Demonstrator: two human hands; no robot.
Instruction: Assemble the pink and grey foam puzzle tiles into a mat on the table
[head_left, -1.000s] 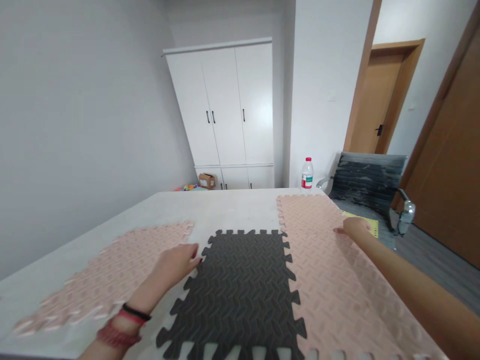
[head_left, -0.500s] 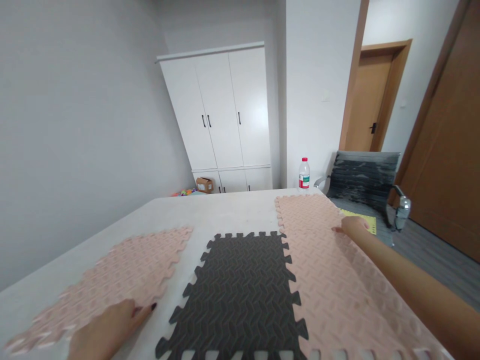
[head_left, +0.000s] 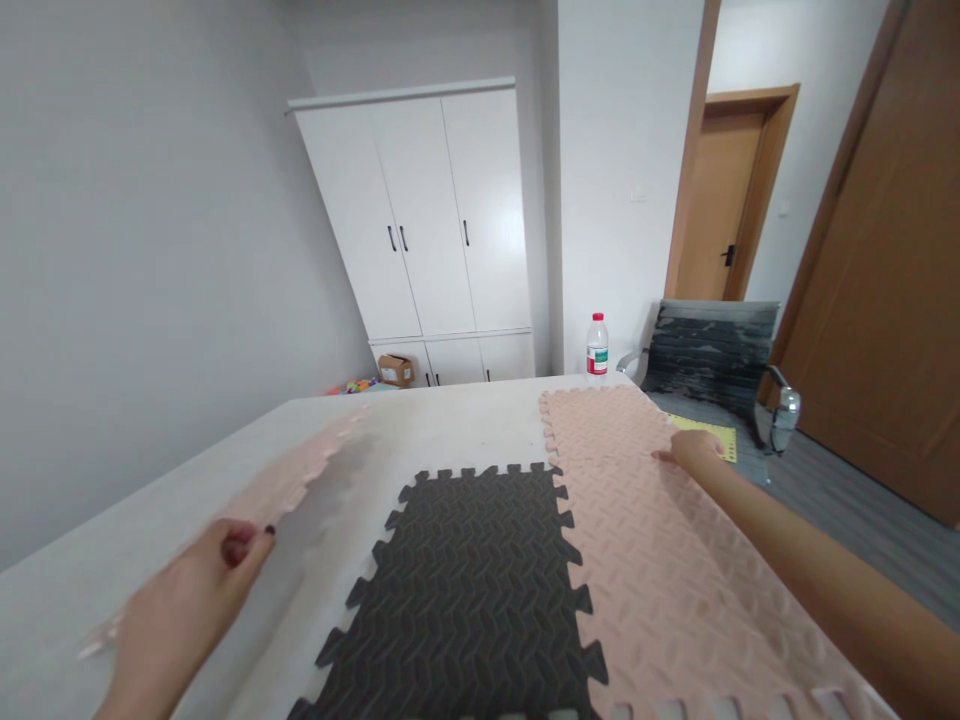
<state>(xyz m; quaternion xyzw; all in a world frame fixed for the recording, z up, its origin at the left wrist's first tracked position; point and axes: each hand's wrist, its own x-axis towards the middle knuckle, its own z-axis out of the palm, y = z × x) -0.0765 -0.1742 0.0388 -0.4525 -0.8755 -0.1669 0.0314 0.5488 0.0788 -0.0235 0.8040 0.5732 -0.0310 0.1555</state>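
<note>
A dark grey foam puzzle mat lies flat in the middle of the white table, joined on its right to a long pink foam mat. My right hand rests on that pink mat's far right edge, fingers curled over it. My left hand pinches the near edge of a second pink foam mat, which is lifted off the table on its right side and blurred by motion.
A water bottle stands at the table's far edge. A grey office chair with a yellow sheet sits to the right. White cupboards and a small cardboard box are behind; brown doors on the right.
My left hand slid from the grey mat's corner to the left pink mat, gripped its near edge and lifted it off the table. My right hand stayed on the right pink mat.
</note>
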